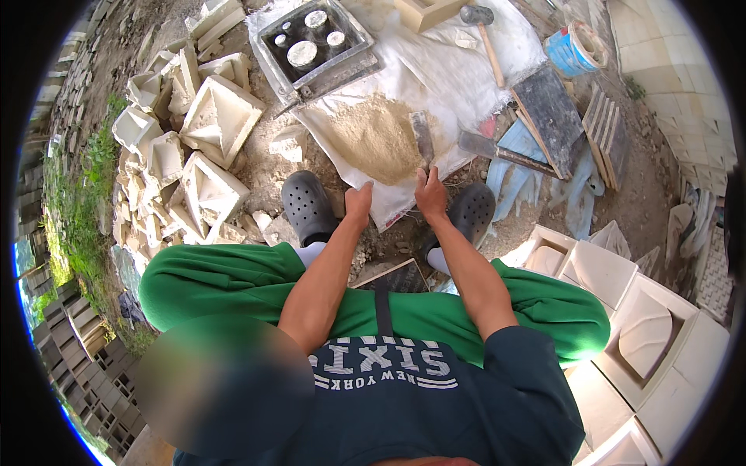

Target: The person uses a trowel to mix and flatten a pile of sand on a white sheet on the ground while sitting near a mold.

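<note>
A white woven sheet (pixel 395 203) lies on the ground between my feet, with a heap of tan sandy powder (pixel 373 140) on it. My left hand (pixel 358 203) is closed on the sheet's near edge, left of its corner. To the right of that corner, my right hand (pixel 430 194) grips the edge too. A flat grey bar-like tool (pixel 421 133) lies against the powder, its near end close to my right fingertips; whether they touch it I cannot tell. Beside the powder to the right is a dark flat block (pixel 477 145).
A dark square mould (pixel 342 66) with several round white-topped pegs stands beyond the powder. A rubber mallet (pixel 489 46) lies at the far right of the sheet, near a blue bucket (pixel 563 54) and dark boards (pixel 548 109). Broken cream block pieces (pixel 221 120) pile up left; cream blocks (pixel 598 269) line the right.
</note>
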The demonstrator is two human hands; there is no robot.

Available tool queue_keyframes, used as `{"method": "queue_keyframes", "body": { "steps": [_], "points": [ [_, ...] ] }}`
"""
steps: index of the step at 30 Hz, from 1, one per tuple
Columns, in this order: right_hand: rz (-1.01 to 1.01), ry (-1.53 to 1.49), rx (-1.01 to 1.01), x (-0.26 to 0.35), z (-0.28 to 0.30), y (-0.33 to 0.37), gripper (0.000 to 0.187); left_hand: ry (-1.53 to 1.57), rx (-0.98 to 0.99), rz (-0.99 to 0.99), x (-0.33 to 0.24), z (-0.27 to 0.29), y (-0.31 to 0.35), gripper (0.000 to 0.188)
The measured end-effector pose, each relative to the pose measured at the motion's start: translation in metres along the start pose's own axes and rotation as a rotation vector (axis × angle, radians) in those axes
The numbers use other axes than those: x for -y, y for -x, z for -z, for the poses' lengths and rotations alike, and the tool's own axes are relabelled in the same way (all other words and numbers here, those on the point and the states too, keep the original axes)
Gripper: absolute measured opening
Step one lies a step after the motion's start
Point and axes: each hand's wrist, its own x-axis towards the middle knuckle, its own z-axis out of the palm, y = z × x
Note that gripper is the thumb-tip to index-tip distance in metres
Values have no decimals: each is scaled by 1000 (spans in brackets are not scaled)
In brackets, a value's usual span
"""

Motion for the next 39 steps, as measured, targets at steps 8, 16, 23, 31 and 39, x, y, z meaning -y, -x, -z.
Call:
{"method": "queue_keyframes", "body": {
  "steps": [8,16,23,31,39],
  "points": [
    [-170,-226,-310,9,-12,5,45,174,-130,-42,-12,10,-16,34],
    [-364,-268,-243,32,-46,-1,47,204,-193,-114,-21,19,-40,31],
    [-31,-88,-1,48,-25,-21,46,181,-181,-173,-26,26,-64,28],
    [177,171,-133,23,18,-130,44,-32,-234,-159,-48,27,-73,24],
    [422,373,174,46,31,-154,39,-127,-340,-152,-49,24,-75,25]
  ]
}}
